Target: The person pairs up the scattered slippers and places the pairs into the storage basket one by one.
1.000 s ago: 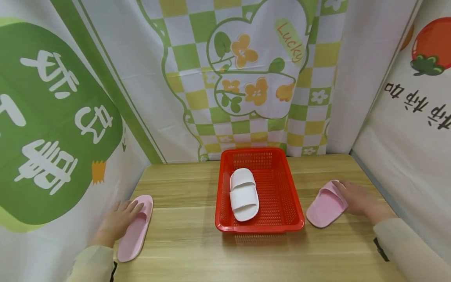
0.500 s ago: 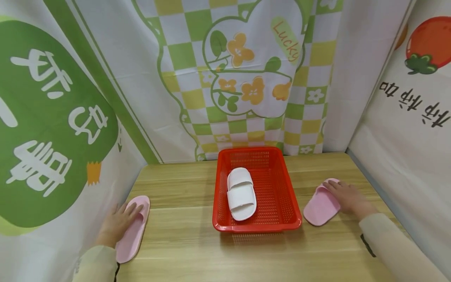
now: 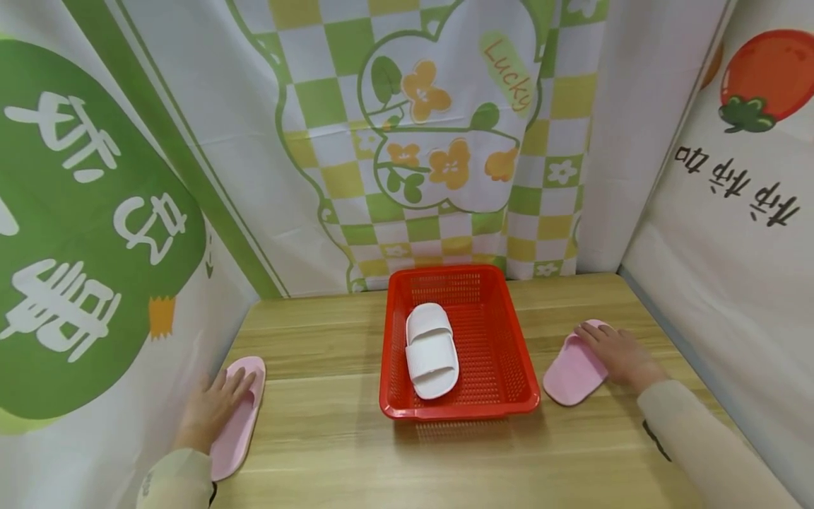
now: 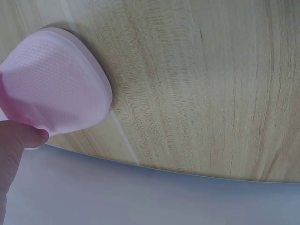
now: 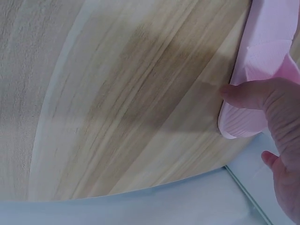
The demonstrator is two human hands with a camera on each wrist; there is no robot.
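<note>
In the head view my left hand lies over a pink slipper at the table's left side. Its fingers reach across the slipper's front part. The left wrist view shows that slipper's rounded heel, with a digit pressed against its side edge. On the right, my right hand rests on the strap end of another pink slipper. Up close, one digit crosses that slipper while another fingertip is spread away from it. Both slippers lie on the table. Parts of both straps are hidden.
A red perforated basket stands between the hands. White slipper footwear with two bands showing lies along its left inside; I cannot tell if it is one or a stacked pair. Printed curtains hang behind and on both sides of the wooden table.
My right hand has slid leftward, covering more of its slipper's strap end. The left hand stays in place on its slipper. The head view has turned slightly to the right.
</note>
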